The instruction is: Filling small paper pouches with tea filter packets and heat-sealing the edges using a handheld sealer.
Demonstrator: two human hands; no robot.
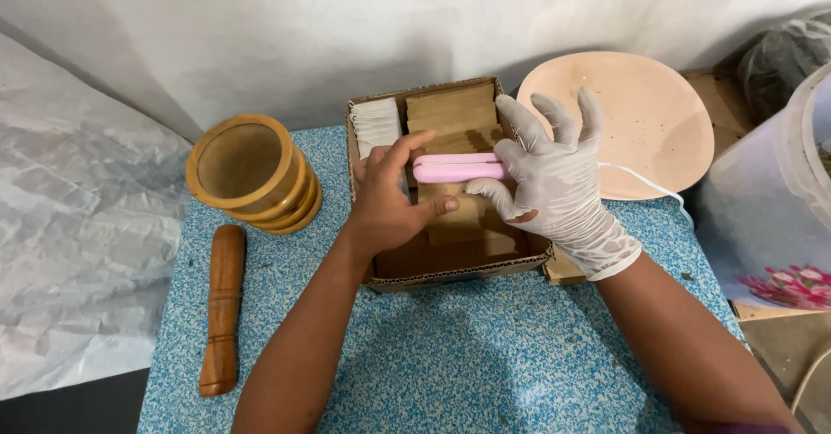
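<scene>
Fingers (561,122) of the gloved right hand (558,183) were spread, three pointing up and away, while the thumb and palm pressed against the right end of a pink bar-shaped tool (457,167); the grasp was a loose clasp rather than a fist. A thin white cord (645,183) ran from under that hand toward the right table edge.

Head view: the bare left hand (389,200) rested partly open beside the tool's left end, forefinger extended along its upper side and thumb pointing right beneath it, touching a brown paper packet (456,218). The tool lay crosswise over the open cardboard box (450,274), above the stacked brown packets (452,109) filling it. A bundle of white sheets (376,124) stood against the box's left wall.

The box sat against the rear wall, with its front edge near the middle of the blue speckled table (485,356). Open surface lay in front of the box, between both forearms.

Left of the box stood a wooden mortar (253,174), close to the box's corner. A wooden pestle (223,308) lay near the left table edge. A peach plate (640,118) leaned behind the right hand, and a translucent plastic tub (779,200) stood past the right edge.
</scene>
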